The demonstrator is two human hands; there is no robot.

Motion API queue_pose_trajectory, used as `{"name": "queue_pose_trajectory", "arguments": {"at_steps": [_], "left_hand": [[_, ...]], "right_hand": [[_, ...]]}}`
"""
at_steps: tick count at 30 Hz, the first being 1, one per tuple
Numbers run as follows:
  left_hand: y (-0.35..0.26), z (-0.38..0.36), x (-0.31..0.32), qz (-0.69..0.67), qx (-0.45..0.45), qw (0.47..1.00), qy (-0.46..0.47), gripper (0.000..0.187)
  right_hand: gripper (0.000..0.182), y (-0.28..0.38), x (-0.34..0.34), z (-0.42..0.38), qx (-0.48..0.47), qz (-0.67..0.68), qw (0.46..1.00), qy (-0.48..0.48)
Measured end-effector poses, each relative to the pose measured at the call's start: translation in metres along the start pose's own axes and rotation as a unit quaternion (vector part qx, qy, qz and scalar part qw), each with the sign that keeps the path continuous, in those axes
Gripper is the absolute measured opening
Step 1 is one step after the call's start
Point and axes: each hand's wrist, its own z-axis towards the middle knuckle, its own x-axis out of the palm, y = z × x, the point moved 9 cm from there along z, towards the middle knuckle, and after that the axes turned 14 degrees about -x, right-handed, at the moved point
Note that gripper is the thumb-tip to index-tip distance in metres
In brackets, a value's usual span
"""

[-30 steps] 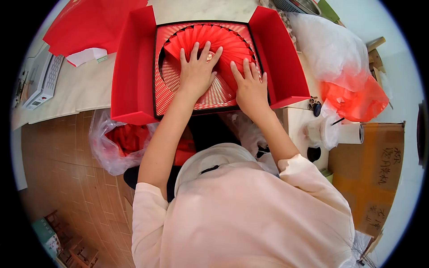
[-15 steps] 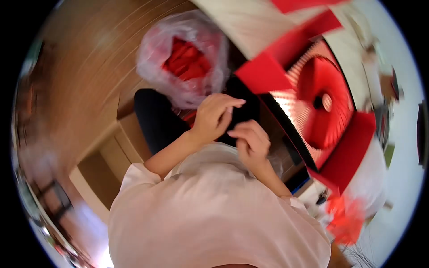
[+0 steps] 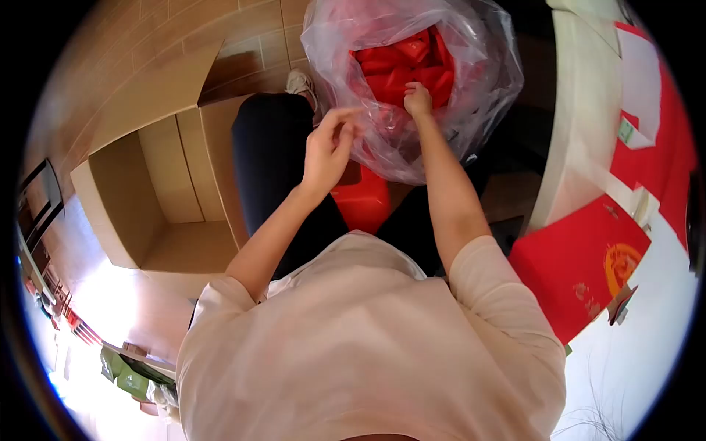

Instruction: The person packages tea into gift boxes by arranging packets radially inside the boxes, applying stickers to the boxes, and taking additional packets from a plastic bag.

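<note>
A clear plastic bag (image 3: 485, 81) stands open at the top, filled with red packets (image 3: 393, 70). My right hand (image 3: 418, 99) reaches into the bag's mouth, over the red packets, with its fingers bent together; whether it grips one is too small to tell. My left hand (image 3: 329, 147) hovers at the near left side of the bag, its fingers half curled and apart, with nothing seen in it. Below the bag, a red plastic surface (image 3: 362, 202) shows between my legs.
On the left stands an open, bare-bottomed cardboard box (image 3: 184, 246). A red printed box (image 3: 581, 264) lies at the right, beside a cream-coloured edge (image 3: 570, 147) with more red material beyond. A shoe (image 3: 300, 82) rests on the floor near the bag.
The view has swung toward the bag. My right hand has gone from near my left hand into the bag's mouth. The red fan-like thing on the right is out of view.
</note>
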Motion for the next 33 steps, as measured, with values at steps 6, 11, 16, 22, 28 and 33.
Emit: {"name": "queue_pose_trajectory", "arguments": {"at_steps": [6, 11, 16, 22, 28, 33], "left_hand": [[0.019, 0.094, 0.024, -0.136, -0.130, 0.975, 0.117, 0.033], [0.047, 0.105, 0.032, -0.222, -0.293, 0.925, 0.095, 0.037], [0.078, 0.110, 0.032, -0.291, -0.342, 0.891, 0.069, 0.047], [0.080, 0.087, 0.072, -0.416, -0.503, 0.749, 0.110, 0.056], [0.091, 0.107, 0.045, -0.336, -0.361, 0.870, -0.009, 0.029], [0.088, 0.104, 0.050, -0.334, -0.402, 0.852, 0.018, 0.027]], "right_hand": [[0.035, 0.036, 0.031, 0.011, -0.192, -0.236, 0.943, 0.131], [0.030, 0.055, 0.057, 0.013, -0.223, -0.380, 0.856, 0.270], [0.020, 0.092, -0.013, 0.005, -0.171, -0.206, 0.963, 0.013], [0.015, 0.188, -0.081, -0.093, -0.272, 0.029, 0.949, -0.159], [0.037, 0.154, -0.069, -0.081, -0.291, -0.082, 0.945, -0.123], [0.048, 0.006, -0.072, 0.009, 0.084, -0.133, 0.974, -0.164]]}}
